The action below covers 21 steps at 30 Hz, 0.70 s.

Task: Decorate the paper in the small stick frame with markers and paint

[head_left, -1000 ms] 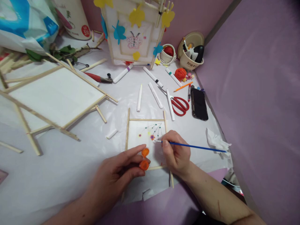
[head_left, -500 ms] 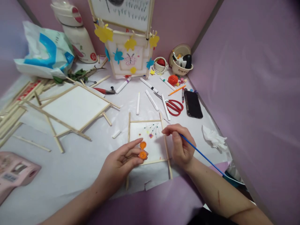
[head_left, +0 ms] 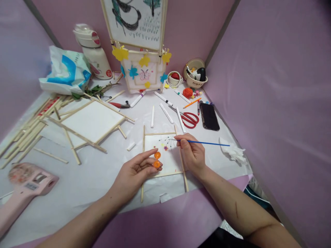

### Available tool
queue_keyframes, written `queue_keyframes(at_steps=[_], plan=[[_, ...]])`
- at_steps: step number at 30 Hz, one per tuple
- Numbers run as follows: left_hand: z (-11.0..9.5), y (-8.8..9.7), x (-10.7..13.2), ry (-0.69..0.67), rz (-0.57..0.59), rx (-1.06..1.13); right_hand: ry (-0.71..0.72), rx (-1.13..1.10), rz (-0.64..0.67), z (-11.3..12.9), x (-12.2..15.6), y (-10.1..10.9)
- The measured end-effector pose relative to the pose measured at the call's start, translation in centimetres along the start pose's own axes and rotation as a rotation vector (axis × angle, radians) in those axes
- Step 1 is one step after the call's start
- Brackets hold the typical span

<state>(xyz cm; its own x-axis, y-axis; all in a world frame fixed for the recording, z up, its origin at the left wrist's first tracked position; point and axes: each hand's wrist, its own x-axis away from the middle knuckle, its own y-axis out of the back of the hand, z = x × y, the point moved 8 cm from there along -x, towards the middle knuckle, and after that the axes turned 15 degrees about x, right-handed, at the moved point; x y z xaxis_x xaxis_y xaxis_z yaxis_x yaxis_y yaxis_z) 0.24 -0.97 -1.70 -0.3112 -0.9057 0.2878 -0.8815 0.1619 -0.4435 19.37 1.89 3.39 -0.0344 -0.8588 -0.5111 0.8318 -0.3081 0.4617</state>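
My left hand (head_left: 138,168) pinches a small orange paint pot (head_left: 156,164) with its lid flipped up, over the left part of a white sheet (head_left: 168,162) in a wooden stick frame (head_left: 143,182). In my right hand (head_left: 191,151) is a thin blue paintbrush (head_left: 207,142), gripped near its tip. The brush lies almost level, its tip over a painted plant (head_left: 166,147) with dark stems, dots and a small purple-orange flower. The right wrist is just past the frame's right stick.
Several white markers (head_left: 166,113), red-handled scissors (head_left: 190,119) and a phone (head_left: 209,116) lie beyond the frame. Crumpled tissue (head_left: 234,153) is at right. A second stick frame (head_left: 94,120) and a pink handheld fan (head_left: 33,182) are at left. A decorated lantern (head_left: 143,69) stands at the back.
My right hand has turned the brush from a steep slant to nearly level, its tip moving left over the painted plant. The left hand keeps the paint pot. The camera view has shifted.
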Motion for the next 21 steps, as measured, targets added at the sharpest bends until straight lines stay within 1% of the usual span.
queue_keyframes(at_steps=[3,6,10,14,21], plan=[[0.2,-0.1,0.0,0.006,0.012,0.029,-0.012,-0.014,-0.068,0.5,0.4,0.9],[0.5,-0.2,-0.1,0.007,0.033,0.066,0.034,-0.089,-0.072,1.7,1.2,1.1],[0.7,-0.4,-0.1,-0.008,0.073,0.066,0.194,-0.188,0.045,3.9,2.1,0.3],[0.7,-0.6,-0.1,-0.009,0.095,0.05,0.332,-0.102,0.146,5.4,2.3,-0.4],[0.7,-0.8,-0.1,0.021,0.089,0.075,0.384,-0.011,0.202,5.7,2.0,-0.8]])
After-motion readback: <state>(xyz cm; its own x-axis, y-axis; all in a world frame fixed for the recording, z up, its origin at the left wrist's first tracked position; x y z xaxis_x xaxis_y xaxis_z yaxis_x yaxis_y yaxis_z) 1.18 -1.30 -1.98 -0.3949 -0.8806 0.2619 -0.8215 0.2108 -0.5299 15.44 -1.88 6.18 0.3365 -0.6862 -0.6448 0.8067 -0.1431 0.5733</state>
